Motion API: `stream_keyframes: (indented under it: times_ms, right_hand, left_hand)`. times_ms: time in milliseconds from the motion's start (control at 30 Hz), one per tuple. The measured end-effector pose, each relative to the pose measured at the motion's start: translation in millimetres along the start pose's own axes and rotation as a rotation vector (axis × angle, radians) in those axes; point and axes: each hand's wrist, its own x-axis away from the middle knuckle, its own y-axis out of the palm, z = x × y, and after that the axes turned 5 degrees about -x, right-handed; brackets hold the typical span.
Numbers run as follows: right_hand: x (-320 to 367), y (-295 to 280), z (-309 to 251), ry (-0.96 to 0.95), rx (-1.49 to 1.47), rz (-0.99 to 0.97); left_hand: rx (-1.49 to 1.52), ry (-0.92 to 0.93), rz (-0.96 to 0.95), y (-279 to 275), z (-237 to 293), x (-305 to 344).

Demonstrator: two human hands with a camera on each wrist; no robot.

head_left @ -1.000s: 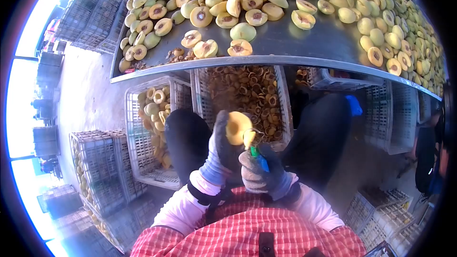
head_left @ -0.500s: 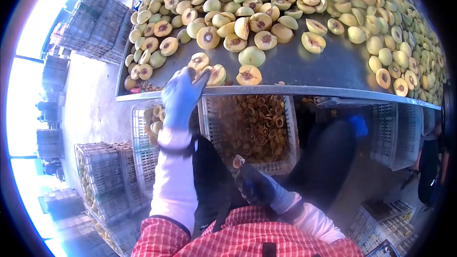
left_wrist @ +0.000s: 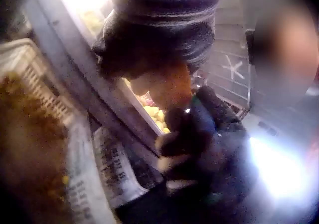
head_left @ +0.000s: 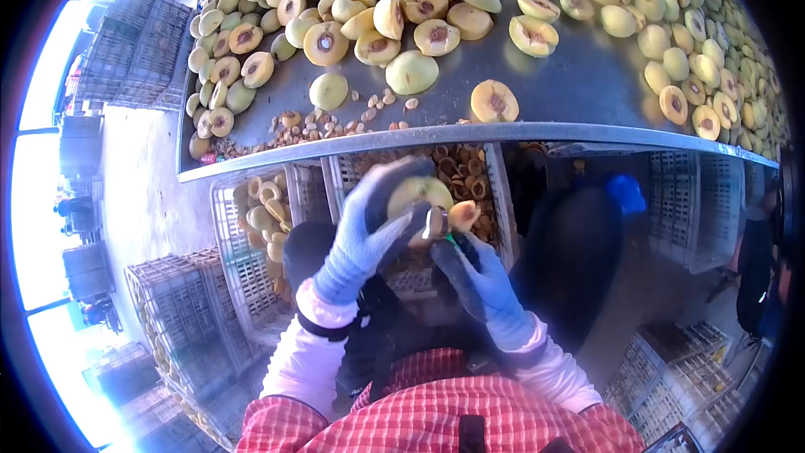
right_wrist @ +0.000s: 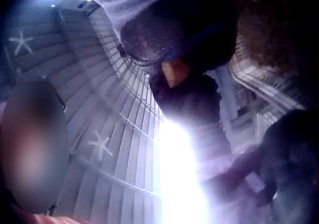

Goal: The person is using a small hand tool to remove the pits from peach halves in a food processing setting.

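In the head view the gloved left hand (head_left: 369,222) grips a yellow-green fruit half (head_left: 417,195) above the crate of brown scraps. Close on its right, the gloved right hand (head_left: 480,278) holds a small tool (head_left: 437,223) with a metal loop and a bit of green at its handle. An orange-yellow fruit piece (head_left: 464,216) shows beside the loop. In the left wrist view the fruit (left_wrist: 167,84) lies under the left hand (left_wrist: 154,39), and the right hand (left_wrist: 204,154) is curled round the handle. The right wrist view is dark, with a fruit piece (right_wrist: 175,73) between the hands.
A metal table (head_left: 537,99) carries many fruit halves and small pits, its raised edge nearest the person. Below stand a crate of scraps (head_left: 495,201) and, to its left, a crate of fruit pieces (head_left: 226,235). Stacked crates (head_left: 189,327) stand at left; a person (head_left: 755,268) is at far right.
The left hand has come back from the table edge to the right hand with a fruit half. Two halves near the edge are gone from their places, and the view has shifted.
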Motion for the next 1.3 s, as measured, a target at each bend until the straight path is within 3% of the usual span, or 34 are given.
stream_keyframes:
  times_ms: [33,67,167,267,367,600,700,767,833,900,967,1033,1100,1167,1300]
  right_hand:
    - [0.7,-0.3,5.2,-0.053,0.047,0.008]
    - [1.6,0.7,9.7,-0.106,0.094,0.014]
    - [5.4,5.3,10.0,-0.145,0.140,0.059]
    - [11.1,6.6,6.1,-0.119,0.151,0.137]
    - [18.6,5.2,4.7,-0.236,0.359,0.187]
    - [24.8,5.0,0.9,-0.298,0.581,0.126]
    - [27.4,2.8,5.8,-0.295,0.651,0.098]
    - [28.8,-4.0,10.4,-0.187,0.657,0.036]
    - [27.6,-12.1,31.1,-0.172,0.595,0.016]
    - [28.0,-11.8,37.3,-0.165,0.460,0.021]
    - [28.3,-0.3,34.0,-0.161,0.244,0.066]
    - [26.0,8.0,25.8,-0.110,0.034,0.080]
    - [23.0,13.9,25.6,-0.113,-0.091,0.061]
    - [24.1,15.6,32.8,-0.154,-0.120,0.008]
    - [34.3,5.1,16.0,0.185,-0.241,-0.166]
  left_hand:
    - [0.159,-0.119,-0.035,5.4,5.5,8.8]
    - [0.242,-0.008,-0.050,4.7,0.0,14.3]
    - [0.495,-0.086,0.082,24.1,-2.8,29.9]
    - [0.360,-0.006,0.169,44.2,-0.4,40.7]
    - [0.320,0.000,0.228,52.2,5.9,48.1]
    - [0.130,0.048,0.279,49.4,8.5,56.1]
    - [0.154,0.019,0.280,50.8,2.0,58.1]
    - [0.052,-0.096,0.099,39.1,2.7,55.2]
    - [-0.009,-0.185,-0.077,29.7,6.2,46.5]
    - [0.252,-0.228,-0.151,29.7,-12.4,42.4]
    - [0.238,-0.124,0.067,40.5,-10.3,49.1]
    - [0.497,-0.204,0.260,58.4,3.3,55.8]
    - [0.306,-0.108,0.474,76.7,6.1,58.3]
    - [0.316,-0.186,0.438,72.3,5.3,60.4]
    - [0.139,-0.141,0.325,60.3,-0.6,56.9]
